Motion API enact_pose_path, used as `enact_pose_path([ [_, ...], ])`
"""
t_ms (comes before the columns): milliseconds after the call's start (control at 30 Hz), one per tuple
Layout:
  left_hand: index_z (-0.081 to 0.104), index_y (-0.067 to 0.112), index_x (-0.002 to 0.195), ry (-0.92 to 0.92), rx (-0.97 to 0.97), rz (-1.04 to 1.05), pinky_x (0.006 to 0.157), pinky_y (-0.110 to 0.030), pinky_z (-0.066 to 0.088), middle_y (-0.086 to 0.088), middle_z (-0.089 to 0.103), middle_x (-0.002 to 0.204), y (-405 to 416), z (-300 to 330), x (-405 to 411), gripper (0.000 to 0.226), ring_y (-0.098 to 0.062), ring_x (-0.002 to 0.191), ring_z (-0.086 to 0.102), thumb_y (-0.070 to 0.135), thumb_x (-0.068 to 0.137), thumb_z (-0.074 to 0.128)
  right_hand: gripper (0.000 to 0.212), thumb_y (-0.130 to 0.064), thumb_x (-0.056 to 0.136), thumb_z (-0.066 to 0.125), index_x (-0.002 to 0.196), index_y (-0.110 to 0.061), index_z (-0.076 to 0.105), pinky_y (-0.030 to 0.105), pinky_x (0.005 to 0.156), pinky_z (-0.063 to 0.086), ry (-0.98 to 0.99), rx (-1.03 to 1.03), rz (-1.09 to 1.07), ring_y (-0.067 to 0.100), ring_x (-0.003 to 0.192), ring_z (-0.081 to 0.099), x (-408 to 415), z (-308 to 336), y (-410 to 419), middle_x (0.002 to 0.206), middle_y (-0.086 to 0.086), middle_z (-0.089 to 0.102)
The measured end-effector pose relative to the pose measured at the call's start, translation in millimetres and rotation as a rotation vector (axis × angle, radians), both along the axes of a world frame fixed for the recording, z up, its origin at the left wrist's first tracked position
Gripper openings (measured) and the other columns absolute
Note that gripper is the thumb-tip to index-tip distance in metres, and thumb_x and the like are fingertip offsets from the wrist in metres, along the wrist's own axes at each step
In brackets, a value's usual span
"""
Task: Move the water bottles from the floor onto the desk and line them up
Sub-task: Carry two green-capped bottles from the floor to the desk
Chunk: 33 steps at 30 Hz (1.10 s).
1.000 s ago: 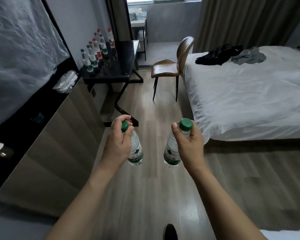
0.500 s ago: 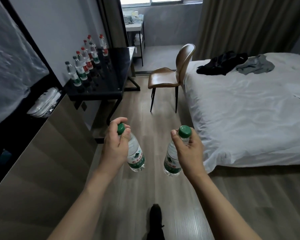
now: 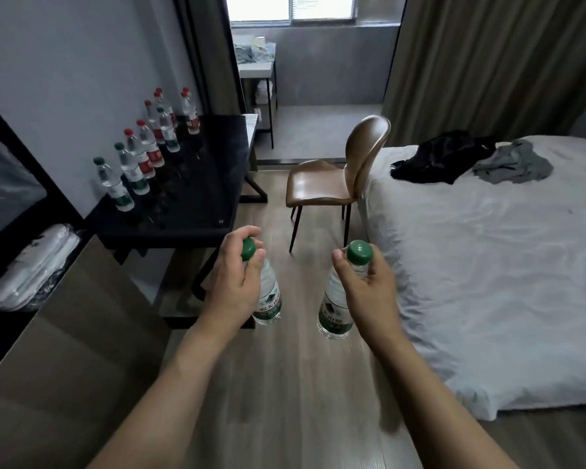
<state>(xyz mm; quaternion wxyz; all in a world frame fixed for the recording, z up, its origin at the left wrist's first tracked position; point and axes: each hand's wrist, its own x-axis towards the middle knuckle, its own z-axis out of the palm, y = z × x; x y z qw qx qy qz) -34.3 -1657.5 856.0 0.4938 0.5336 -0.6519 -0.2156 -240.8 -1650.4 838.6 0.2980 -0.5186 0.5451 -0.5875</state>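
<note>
My left hand [image 3: 232,282] grips a green-capped water bottle [image 3: 268,299] by its neck, and the bottle hangs above the wooden floor. My right hand [image 3: 366,292] holds a second green-capped bottle [image 3: 334,313] the same way, about a hand's width to the right. Ahead on the left stands the black desk [image 3: 210,184]. Along its wall side runs a row of several bottles [image 3: 139,160] with red and green caps; the nearest one [image 3: 114,186] has a green cap.
A brown chair [image 3: 335,177] stands between the desk and the white bed [image 3: 487,258] on the right, with dark and grey clothes on the bed. A low wooden cabinet [image 3: 65,350] lines the left wall. Wooden floor runs between cabinet and bed.
I have walked forward with both bottles still in my hands. The desk, chair and bed are nearer and lower in view.
</note>
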Motion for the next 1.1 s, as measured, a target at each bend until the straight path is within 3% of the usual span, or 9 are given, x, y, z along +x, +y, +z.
enact_pose_path([
  [133,0.046,0.045,0.117,0.018,0.038,0.009,0.090,-0.027,0.044,0.011,0.061,0.108,-64,-7,4,0.026,-0.008,0.105,0.058,0.029,0.096,0.049,0.029,-0.055,0.083,0.066,0.086,-0.027,0.060,0.021,0.067,0.048,-0.029,0.002,0.020,0.005,0.073,0.060,1,-3,-60,0.081,-0.006,0.065],
  [300,0.045,0.045,0.116,-0.002,0.037,0.004,0.090,-0.022,0.043,0.009,0.060,0.106,-148,-21,-4,0.027,-0.008,0.104,0.057,0.029,0.096,0.049,0.019,-0.040,0.087,0.070,0.082,-0.024,0.059,0.015,0.064,0.045,-0.054,-0.010,0.046,0.000,0.068,0.057,-3,-13,-152,0.074,-0.012,0.063],
  [467,0.047,0.045,0.117,-0.018,0.057,0.029,0.088,-0.024,0.043,0.015,0.060,0.107,-242,-17,-15,0.025,-0.004,0.106,0.056,0.032,0.096,0.049,0.013,-0.032,0.089,0.070,0.082,-0.026,0.060,0.019,0.068,0.045,-0.081,-0.041,0.095,0.002,0.071,0.057,-13,-8,-259,0.075,-0.014,0.063],
  [567,0.048,0.041,0.119,-0.021,0.051,0.044,0.091,-0.029,0.045,0.014,0.060,0.108,-297,-7,-25,0.025,-0.006,0.107,0.056,0.026,0.099,0.050,0.015,-0.031,0.089,0.070,0.078,-0.033,0.059,0.013,0.067,0.043,-0.085,-0.074,0.107,-0.002,0.070,0.056,-20,6,-320,0.075,-0.019,0.063],
  [767,0.050,0.040,0.120,0.036,0.035,0.049,0.095,-0.038,0.048,0.011,0.060,0.109,-383,8,-42,0.026,-0.011,0.107,0.058,0.024,0.099,0.050,0.016,-0.022,0.091,0.069,0.080,-0.028,0.059,0.007,0.066,0.043,-0.094,-0.124,0.138,-0.007,0.068,0.060,-35,21,-411,0.073,-0.021,0.066],
  [1100,0.052,0.029,0.119,0.039,0.081,0.043,0.091,-0.033,0.048,0.006,0.061,0.105,-532,-5,-60,0.024,-0.009,0.102,0.059,0.022,0.097,0.049,0.015,-0.027,0.091,0.070,0.080,-0.027,0.059,0.008,0.064,0.042,-0.102,-0.056,0.110,-0.004,0.066,0.055,-54,-7,-560,0.071,-0.017,0.061],
])
